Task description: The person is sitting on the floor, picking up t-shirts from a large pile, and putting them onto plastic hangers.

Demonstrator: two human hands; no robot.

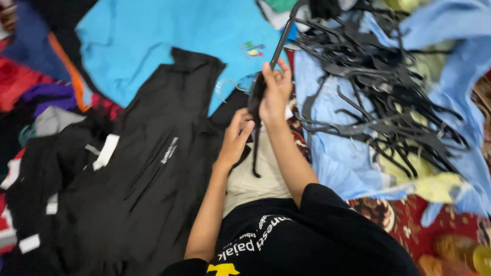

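Right hand (276,89) pinches a black hanger (280,43) at mid-frame, fingers closed round its lower arm; hanger's long axis runs from the hand up and away to the far right. Left hand (236,138) sits just near-left of it, fingers curled on the hanger's lower end, so both hands are on it. Black shirt (153,168) lies flat to the left, blue shirt (169,36) beyond. Hanger pile (378,87) right, on light blue cloth (337,158). Surface: patterned red floor rug (409,220).
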